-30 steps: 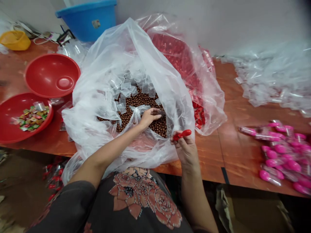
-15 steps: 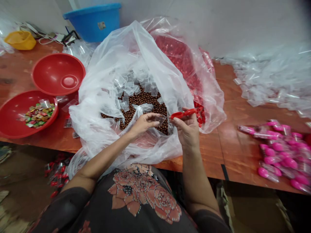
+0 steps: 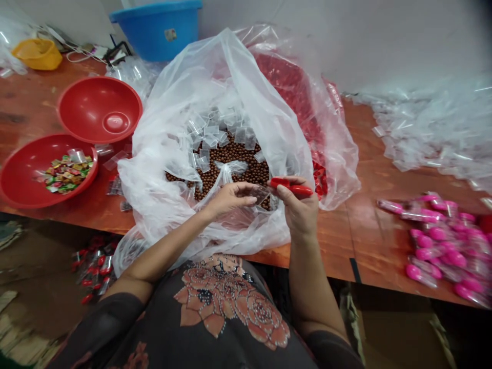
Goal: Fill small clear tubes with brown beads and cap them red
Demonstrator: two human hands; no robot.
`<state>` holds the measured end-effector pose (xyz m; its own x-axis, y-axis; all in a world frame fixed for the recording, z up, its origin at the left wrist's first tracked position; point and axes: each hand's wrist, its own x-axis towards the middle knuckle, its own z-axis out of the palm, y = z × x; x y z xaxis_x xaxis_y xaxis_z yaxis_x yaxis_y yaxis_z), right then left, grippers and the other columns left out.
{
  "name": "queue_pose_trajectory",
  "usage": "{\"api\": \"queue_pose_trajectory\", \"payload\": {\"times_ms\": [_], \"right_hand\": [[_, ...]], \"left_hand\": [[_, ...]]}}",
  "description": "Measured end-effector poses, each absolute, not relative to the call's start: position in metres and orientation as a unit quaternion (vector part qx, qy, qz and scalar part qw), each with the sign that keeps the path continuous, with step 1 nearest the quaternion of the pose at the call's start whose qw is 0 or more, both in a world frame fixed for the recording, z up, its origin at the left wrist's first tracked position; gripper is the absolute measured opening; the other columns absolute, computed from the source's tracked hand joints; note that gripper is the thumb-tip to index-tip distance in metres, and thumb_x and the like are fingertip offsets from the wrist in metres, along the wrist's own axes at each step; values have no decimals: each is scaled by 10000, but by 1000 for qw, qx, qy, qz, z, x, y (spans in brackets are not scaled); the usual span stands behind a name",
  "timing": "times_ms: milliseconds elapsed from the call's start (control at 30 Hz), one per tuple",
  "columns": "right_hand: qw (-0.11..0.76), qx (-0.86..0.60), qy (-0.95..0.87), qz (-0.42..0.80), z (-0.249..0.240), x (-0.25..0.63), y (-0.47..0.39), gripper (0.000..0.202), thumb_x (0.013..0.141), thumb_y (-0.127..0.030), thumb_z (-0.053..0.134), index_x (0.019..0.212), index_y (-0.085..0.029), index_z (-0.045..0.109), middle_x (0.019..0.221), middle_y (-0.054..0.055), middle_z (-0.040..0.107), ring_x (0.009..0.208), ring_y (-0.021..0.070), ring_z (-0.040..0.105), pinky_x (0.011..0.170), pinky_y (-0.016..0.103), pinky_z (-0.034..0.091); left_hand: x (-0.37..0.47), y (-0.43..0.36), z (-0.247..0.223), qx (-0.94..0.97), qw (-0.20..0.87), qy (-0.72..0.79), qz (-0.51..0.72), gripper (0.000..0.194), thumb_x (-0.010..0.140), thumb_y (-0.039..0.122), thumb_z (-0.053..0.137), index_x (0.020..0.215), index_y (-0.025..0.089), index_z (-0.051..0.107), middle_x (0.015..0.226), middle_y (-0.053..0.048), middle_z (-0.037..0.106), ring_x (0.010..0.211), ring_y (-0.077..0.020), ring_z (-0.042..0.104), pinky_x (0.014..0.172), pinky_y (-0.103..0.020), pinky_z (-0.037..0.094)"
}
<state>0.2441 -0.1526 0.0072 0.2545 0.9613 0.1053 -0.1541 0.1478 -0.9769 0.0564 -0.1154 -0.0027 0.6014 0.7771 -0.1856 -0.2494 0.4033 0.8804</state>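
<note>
My left hand [image 3: 230, 197] pinches a small clear plastic tube [image 3: 261, 192] over the open white plastic bag [image 3: 148, 179]. To its right, my right hand [image 3: 302, 210] holds a red plastic cap piece [image 3: 292, 187], which meets the tube's right end or lies very close to it; the exact contact is too small to tell. Beneath the hands, the bag holds brown balls [image 3: 219, 156] with many clear tubes [image 3: 211, 136] lying on top. Behind it on the right, a clear bag [image 3: 342, 169] contains red pieces [image 3: 286, 77].
Two red bowls stand at the left, one bare inside [image 3: 90, 105], one with wrapped sweets [image 3: 69, 174]. A blue tub [image 3: 157, 31] and a yellow basket [image 3: 38, 54] are behind. Pink-capped tubes [image 3: 442, 241] and a clear plastic pile [image 3: 434, 133] lie right. Red-capped tubes [image 3: 94, 266] sit below the table edge.
The red cap piece has turned in my right hand, and the clear tube has come closer to it. The whole view has shifted slightly.
</note>
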Motion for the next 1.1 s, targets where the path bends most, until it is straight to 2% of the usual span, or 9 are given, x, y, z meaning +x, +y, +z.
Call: {"api": "queue_pose_trajectory", "payload": {"times_ms": [133, 267, 367, 533, 700, 900, 1000, 1100], "right_hand": [[589, -488, -480, 431, 12, 255, -154, 319, 789, -313, 770, 1057, -268, 603, 896, -33, 707, 830, 132, 713, 858, 316, 594], [554, -497, -533, 403, 14, 260, -152, 331, 748, -299, 808, 1026, -274, 631, 931, -38, 695, 867, 105, 678, 845, 238, 563], [490, -478, -582, 440, 15, 258, -152, 245, 836, -334, 728, 1054, -263, 641, 1018, -3, 709, 966, 131, 671, 901, 280, 552], [425, -452, -646, 444, 15, 256, -154, 264, 906, -366, 639, 1146, -260, 607, 1185, 41, 693, 1070, 173, 658, 969, 371, 529], [417, -457, -686, 383, 16, 260, -160, 247, 879, -324, 678, 1113, -255, 643, 1167, 46, 704, 1054, 188, 664, 950, 372, 525], [482, -463, -587, 457, 14, 259, -164, 251, 889, -395, 660, 1110, -278, 661, 1074, 23, 736, 1002, 181, 689, 920, 375, 555], [497, -518, -561, 412, 15, 258, -162, 255, 845, -389, 710, 1079, -287, 713, 1029, 2, 730, 953, 170, 680, 878, 348, 562], [466, -552, -593, 355, 18, 257, -162, 258, 814, -374, 741, 1061, -301, 751, 957, -5, 719, 887, 165, 664, 832, 337, 555]], "left_hand": [[53, -119, 1, 396, 800, 311, 327, 457, 679, 238, 836, 1109, 137, 719, 1116, -111, 729, 928, -160, 680, 913, -351, 520], [51, -124, 3, 352, 821, 325, 310, 457, 700, 254, 827, 1126, 136, 712, 1111, -123, 725, 893, -175, 689, 862, -378, 549], [50, -125, 3, 339, 836, 313, 298, 429, 716, 238, 815, 1122, 139, 716, 1094, -117, 724, 872, -175, 694, 870, -402, 549], [47, -124, 2, 320, 856, 291, 283, 363, 713, 184, 805, 1068, 141, 739, 1039, -98, 739, 844, -152, 691, 884, -383, 544], [43, -123, 2, 301, 873, 287, 255, 366, 730, 153, 764, 1095, 134, 738, 1069, -122, 745, 858, -165, 706, 860, -347, 552], [44, -125, 1, 302, 880, 262, 257, 475, 690, 89, 724, 1161, 153, 718, 1113, -114, 734, 902, -178, 706, 890, -379, 548], [47, -127, 0, 355, 848, 267, 290, 504, 692, 111, 747, 1193, 154, 707, 1125, -113, 731, 953, -180, 693, 946, -383, 525], [49, -128, -2, 426, 800, 280, 317, 482, 726, 155, 750, 1206, 168, 704, 1191, -108, 713, 1034, -191, 676, 994, -386, 498]]}}
